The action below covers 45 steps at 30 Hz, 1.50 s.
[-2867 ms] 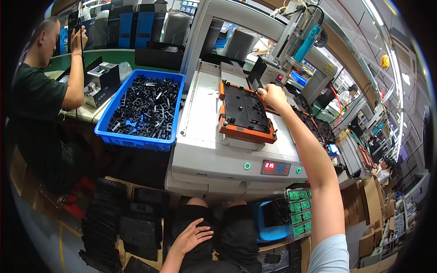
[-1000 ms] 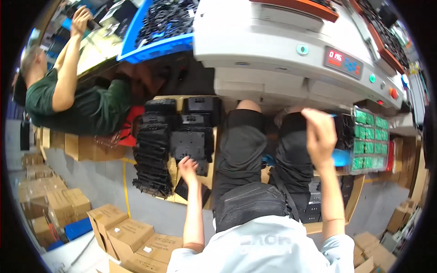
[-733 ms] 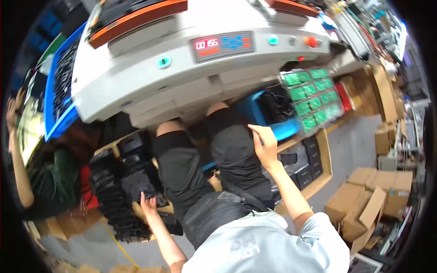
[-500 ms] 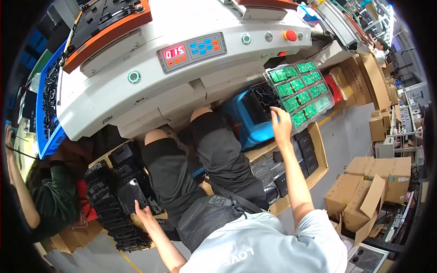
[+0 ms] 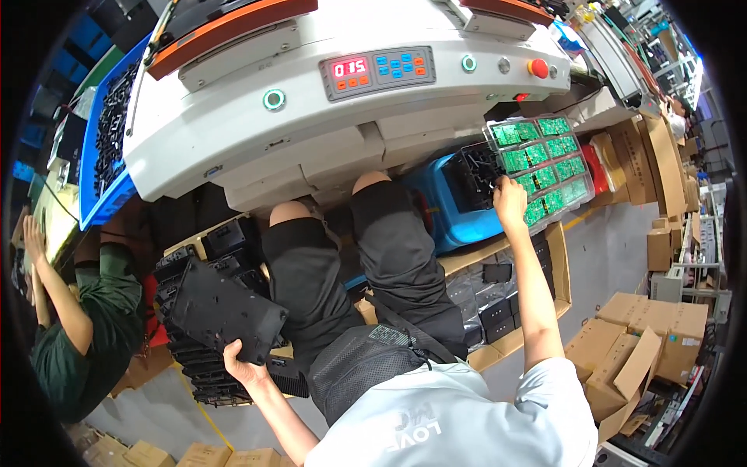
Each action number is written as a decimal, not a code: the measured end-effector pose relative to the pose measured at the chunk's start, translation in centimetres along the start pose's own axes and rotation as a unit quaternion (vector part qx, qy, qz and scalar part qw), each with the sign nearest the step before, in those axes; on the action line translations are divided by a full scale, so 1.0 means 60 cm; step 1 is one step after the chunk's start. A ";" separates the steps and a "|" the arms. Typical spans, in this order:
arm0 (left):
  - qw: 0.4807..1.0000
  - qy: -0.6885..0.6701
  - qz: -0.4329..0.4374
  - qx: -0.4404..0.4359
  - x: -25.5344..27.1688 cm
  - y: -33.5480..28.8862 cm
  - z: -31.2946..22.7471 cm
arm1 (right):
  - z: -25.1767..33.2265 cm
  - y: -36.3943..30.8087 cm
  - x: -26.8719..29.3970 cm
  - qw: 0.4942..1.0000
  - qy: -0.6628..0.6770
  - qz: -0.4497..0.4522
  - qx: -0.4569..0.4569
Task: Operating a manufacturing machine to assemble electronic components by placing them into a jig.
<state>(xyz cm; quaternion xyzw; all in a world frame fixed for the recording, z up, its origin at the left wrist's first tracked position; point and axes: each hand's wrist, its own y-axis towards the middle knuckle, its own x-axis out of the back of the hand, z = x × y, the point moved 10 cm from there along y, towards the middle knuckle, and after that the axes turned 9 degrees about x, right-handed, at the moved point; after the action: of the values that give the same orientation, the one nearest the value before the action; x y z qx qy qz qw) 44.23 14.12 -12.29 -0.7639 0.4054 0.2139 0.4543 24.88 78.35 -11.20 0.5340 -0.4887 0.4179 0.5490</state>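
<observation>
My left hand (image 5: 246, 366) grips the lower edge of a flat black plastic panel (image 5: 226, 307), thumb on top, tilted above a stack of similar black parts (image 5: 206, 389) left of my legs. My right hand (image 5: 510, 204) is at the edge of a black bin of small black parts (image 5: 476, 173), its fingers drawn together. What they hold, if anything, is too small to make out. Beside that hand lies a clear tray of green circuit boards (image 5: 577, 166). The black bin sits on a blue container (image 5: 447, 222).
A white machine (image 5: 311, 117) with a control panel (image 5: 377, 74) and a red button (image 5: 538, 68) spans the front. A blue crate of black parts (image 5: 92, 204) stands left. A person (image 5: 105, 311) sits at the left. Cardboard boxes (image 5: 646, 342) are at right.
The black panel in my left hand has come up off the stack and tilted into view. My right hand has closed its fingers at the bin. The whole view has shifted.
</observation>
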 end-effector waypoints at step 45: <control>0.953 0.298 0.055 -0.003 -0.232 0.015 0.132 | 0.503 -0.103 0.253 0.815 0.527 0.103 0.220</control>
<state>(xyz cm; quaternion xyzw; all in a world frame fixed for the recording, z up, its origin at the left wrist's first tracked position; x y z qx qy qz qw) 35.74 26.67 -7.01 -0.7707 0.5630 0.0017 0.2982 30.84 46.84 1.16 0.2852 -0.0721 0.7855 0.5445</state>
